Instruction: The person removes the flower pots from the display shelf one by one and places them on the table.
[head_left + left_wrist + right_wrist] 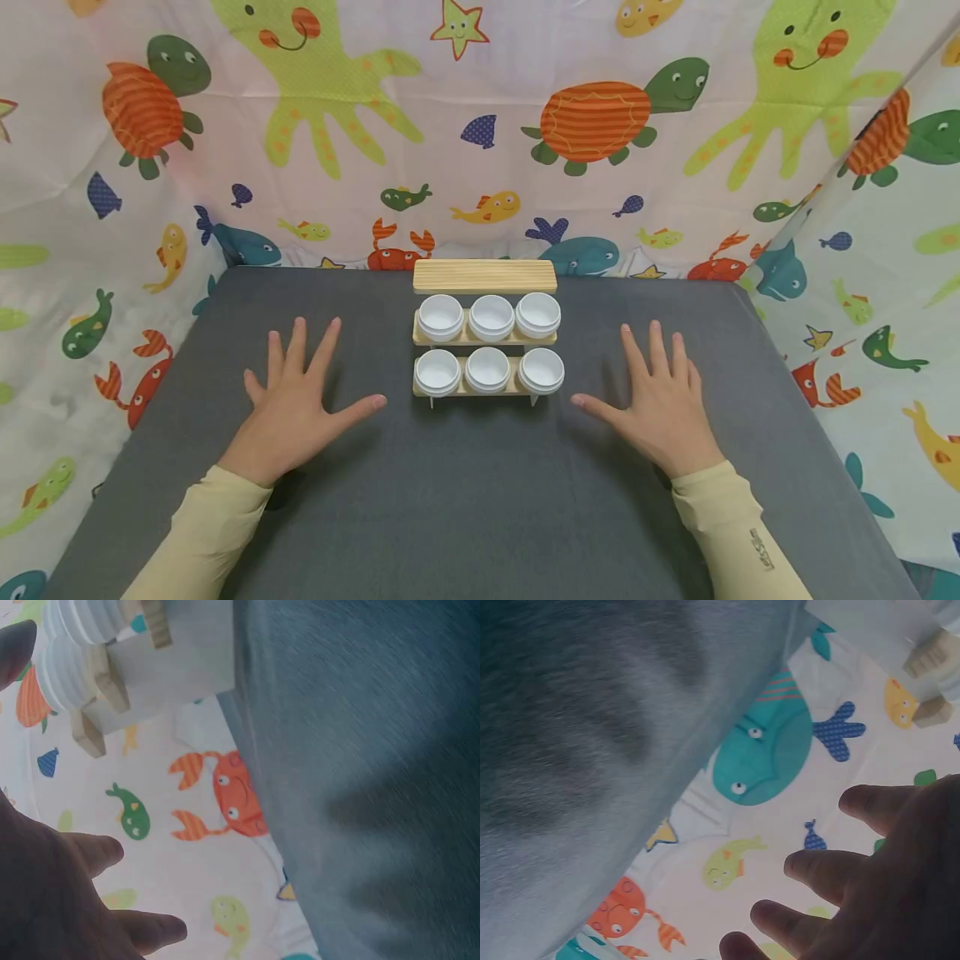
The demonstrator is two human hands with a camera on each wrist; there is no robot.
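Between my two hands stands a tiered rack with pale wooden shelves [485, 276] and white side panels [187, 671]. Two rows of white round cups sit on its lower shelves, among them a front left cup [437, 372] and a back right cup [538, 314]. To the left of the rack my left hand [288, 408] is spread, fingers straight, holding nothing. My right hand [660, 404] is spread likewise on the other side, its thumb pointing at the rack without touching it. Both wrist views show the fingers apart, with part of the rack beyond.
A dark grey cloth covers the table [480, 517]. Behind it and along both sides hangs a white curtain [480, 75] printed with sea animals. The rack stands near the table's back edge.
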